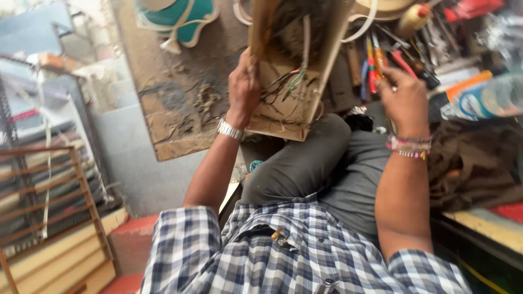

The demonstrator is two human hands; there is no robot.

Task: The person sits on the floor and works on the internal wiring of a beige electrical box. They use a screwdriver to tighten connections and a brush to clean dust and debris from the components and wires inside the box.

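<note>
At the far left of the view stands a metal rack [49, 196] with wooden slats, and next to it a grey wall [131, 158] goes down to a red step [131, 239]. Above the wall lies a brown, dirty board [174, 103] with dust and small bits of wire on it. A teal and white object [182, 19] rests at its upper edge, up and to the left of the left hand.

The left hand [243, 87] is closed around the left edge of a flat wooden panel [294, 98], with the thumb on the front side. A metal watch [231, 130] sits on this wrist. The panel is tilted and stands over the person's lap, just to the right of the left hand and touching it. Thin coloured wires [291, 81] run over its surface.

Below the panel are the person's grey trousers [316, 163], and lower down a checked shirt [305, 250].

The right hand [404, 98] is well apart from the panel, to its right. Its fingers are curled around a thin tool with an orange handle [378, 57], but the grip is partly hidden. Beaded bracelets [409, 146] are on this wrist. Beyond this hand the table [490, 223] carries many hand tools [414, 54], a plastic bottle [485, 98] and a dark cloth [474, 163].
</note>
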